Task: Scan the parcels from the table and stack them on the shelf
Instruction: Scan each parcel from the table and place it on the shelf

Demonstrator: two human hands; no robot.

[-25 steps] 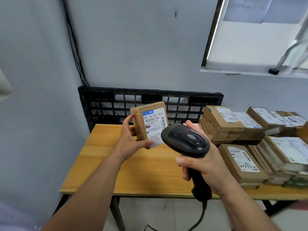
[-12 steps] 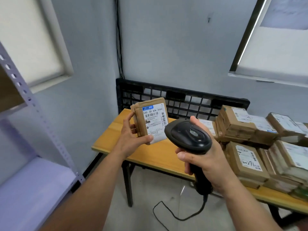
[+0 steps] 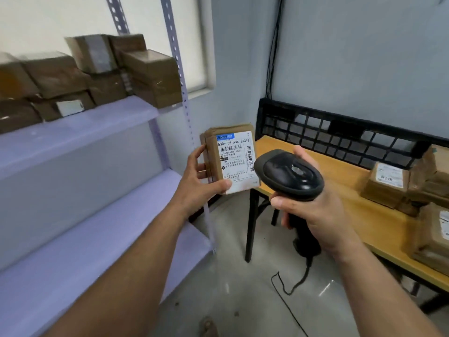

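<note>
Pale blue-grey painted wall, bright white window upper left, glossy grey floor bottom centre, yellow wooden table right.

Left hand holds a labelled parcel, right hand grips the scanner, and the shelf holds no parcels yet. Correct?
No: the head view shows brown parcels already stacked on the upper level of the shelf. The left hand does hold the labelled parcel, and the right hand grips the scanner.
</note>
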